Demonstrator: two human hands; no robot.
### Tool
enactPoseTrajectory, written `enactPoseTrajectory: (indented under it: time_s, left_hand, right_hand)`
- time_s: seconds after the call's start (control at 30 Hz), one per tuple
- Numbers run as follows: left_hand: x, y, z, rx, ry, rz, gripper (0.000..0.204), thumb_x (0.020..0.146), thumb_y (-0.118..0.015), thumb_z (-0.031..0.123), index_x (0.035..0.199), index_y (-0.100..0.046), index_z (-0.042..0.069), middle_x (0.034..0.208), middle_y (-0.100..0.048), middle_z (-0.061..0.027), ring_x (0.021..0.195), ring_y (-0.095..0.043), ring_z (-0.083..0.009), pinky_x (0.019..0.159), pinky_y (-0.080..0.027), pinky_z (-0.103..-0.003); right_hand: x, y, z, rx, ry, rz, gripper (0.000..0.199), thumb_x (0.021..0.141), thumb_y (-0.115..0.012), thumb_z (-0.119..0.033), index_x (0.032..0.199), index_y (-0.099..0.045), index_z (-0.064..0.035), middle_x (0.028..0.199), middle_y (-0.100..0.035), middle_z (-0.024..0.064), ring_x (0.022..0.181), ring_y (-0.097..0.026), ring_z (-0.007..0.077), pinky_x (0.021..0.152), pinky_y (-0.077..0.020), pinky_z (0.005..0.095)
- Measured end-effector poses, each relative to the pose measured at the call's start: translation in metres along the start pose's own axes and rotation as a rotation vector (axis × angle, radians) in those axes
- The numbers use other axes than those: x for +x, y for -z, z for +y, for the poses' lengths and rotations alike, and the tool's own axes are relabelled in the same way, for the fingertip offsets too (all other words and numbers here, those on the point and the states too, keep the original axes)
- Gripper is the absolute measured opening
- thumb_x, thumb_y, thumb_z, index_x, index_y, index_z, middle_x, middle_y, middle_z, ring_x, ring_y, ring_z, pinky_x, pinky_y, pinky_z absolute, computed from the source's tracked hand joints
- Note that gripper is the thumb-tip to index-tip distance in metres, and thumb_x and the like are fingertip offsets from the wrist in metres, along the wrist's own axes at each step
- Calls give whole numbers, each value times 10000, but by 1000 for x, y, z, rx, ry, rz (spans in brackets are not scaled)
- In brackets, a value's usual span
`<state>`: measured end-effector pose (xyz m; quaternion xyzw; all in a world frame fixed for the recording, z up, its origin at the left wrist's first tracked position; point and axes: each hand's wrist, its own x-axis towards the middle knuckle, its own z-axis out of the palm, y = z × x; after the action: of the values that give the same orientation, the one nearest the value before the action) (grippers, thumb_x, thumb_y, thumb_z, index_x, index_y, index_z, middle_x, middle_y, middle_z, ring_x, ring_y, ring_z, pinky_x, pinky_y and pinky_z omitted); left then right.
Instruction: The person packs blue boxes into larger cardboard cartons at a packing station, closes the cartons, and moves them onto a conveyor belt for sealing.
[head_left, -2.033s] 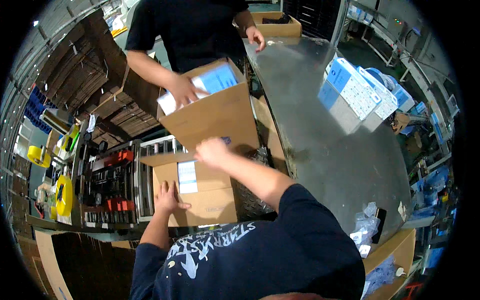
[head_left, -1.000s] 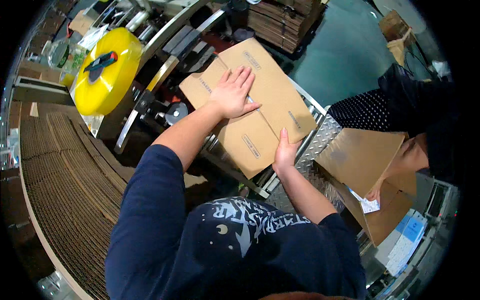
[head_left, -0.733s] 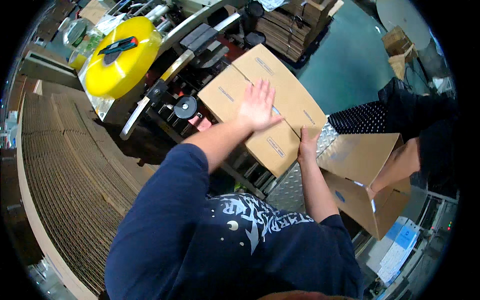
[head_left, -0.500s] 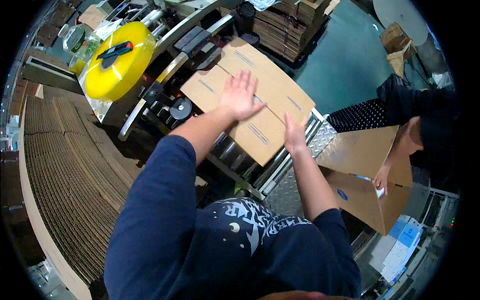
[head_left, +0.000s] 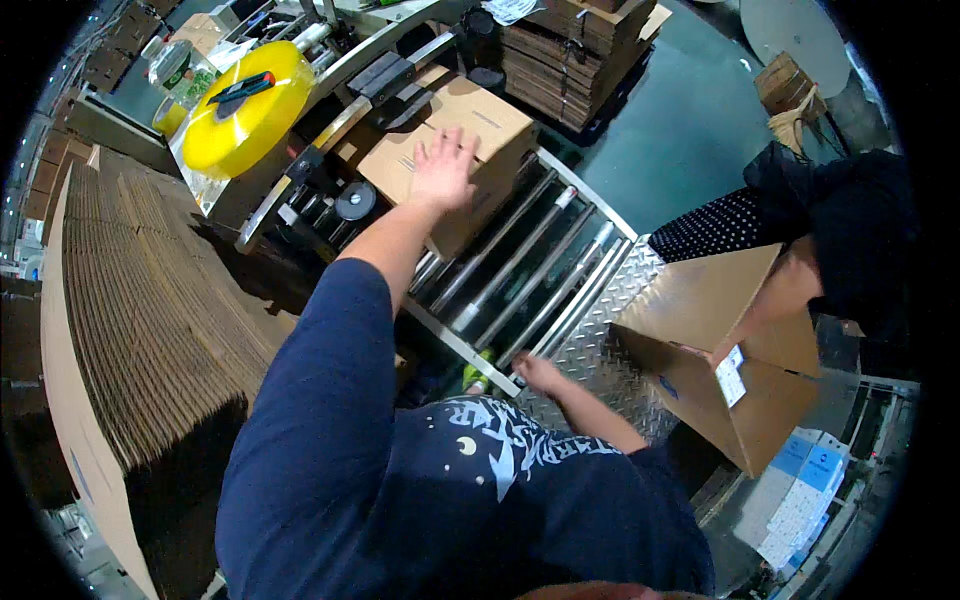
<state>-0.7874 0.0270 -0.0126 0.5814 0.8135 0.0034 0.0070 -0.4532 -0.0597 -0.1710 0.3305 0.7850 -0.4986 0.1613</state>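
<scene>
Left hand on the closed box, an open carton at the right

The closed box (head_left: pixel 485 112) is on the conveyor (head_left: pixel 452 341), at its upper end, close against the machine (head_left: pixel 385 78) with its black parts. Its top flaps lie flat and meet in a seam, so what is inside cannot be seen. The left hand (head_left: pixel 443 180) rests upon the top of this box with the fingers spread; it presses or touches only, and does not grasp. The right hand (head_left: pixel 538 373) is well apart from the box, just beside the lower corner of the conveyor. Its fingers look curled, but I cannot tell if it is clenched or grasps the edge.

At the right, the carton (head_left: pixel 705 300) stands tilted with its flaps open, near the metal plate (head_left: pixel 600 360). A co-worker's arm (head_left: pixel 788 285) reaches into it, and a white paper (head_left: pixel 731 378) shows at its opening; the deeper inside is hidden. Beyond it, at lower right, are white and blue packs (head_left: pixel 805 495).

At the left, a big cardboard bin (head_left: pixel 95 430) contains many flat sheets (head_left: pixel 170 300), packed in a tight row. Above it lies a yellow tape roll (head_left: pixel 285 110) with a cutter (head_left: pixel 243 88) on it. Just behind is a clear bottle (head_left: pixel 183 70); its content is too small to tell.
</scene>
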Motion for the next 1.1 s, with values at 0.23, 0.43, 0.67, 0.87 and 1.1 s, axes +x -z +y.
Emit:
enactPoseTrajectory:
  time_s: [0.23,0.43,0.67,0.87,1.1]
  left_hand:
    - [-96,-1,7,-311,82,145,856,656,-722,342,1335,-276,70,1369,-217,-261,1252,-210,-452,1015,-249,-495]
    - [-236,230,38,-143,-191,257,473,708,-700,169,1127,-518,46,1094,-553,-153,1010,-533,-285,846,-444,-353]
    - [-341,325,-62,99,235,160,468,770,-649,242,1166,-493,46,1217,-488,-138,1120,-466,-287,949,-379,-348]
    - [-388,311,-60,6,125,328,378,787,-618,189,1110,-513,24,1172,-501,-169,1081,-482,-319,923,-395,-356]
    - [-494,317,-142,292,377,436,502,779,-583,1,1239,-384,40,1277,-403,-191,1131,-452,-335,965,-360,-367]
  right_hand:
    - [-209,-34,176,232,-478,23,424,787,-583,-338,1089,-583,-40,1025,-615,149,944,-587,272,803,-453,347]
    - [-271,-10,190,148,-629,330,372,776,-594,-285,1031,-601,-14,923,-641,146,891,-607,263,775,-464,339]
    - [-265,-66,224,128,-62,213,406,792,-588,-321,1082,-579,-38,966,-630,151,878,-607,278,754,-470,332]
    - [-303,-131,304,48,-302,176,398,811,-568,-365,1087,-589,-80,996,-627,118,924,-590,279,788,-462,365]
    - [-354,-110,226,-53,-80,170,437,763,-539,-372,1074,-584,-69,996,-611,167,918,-575,340,778,-455,412]
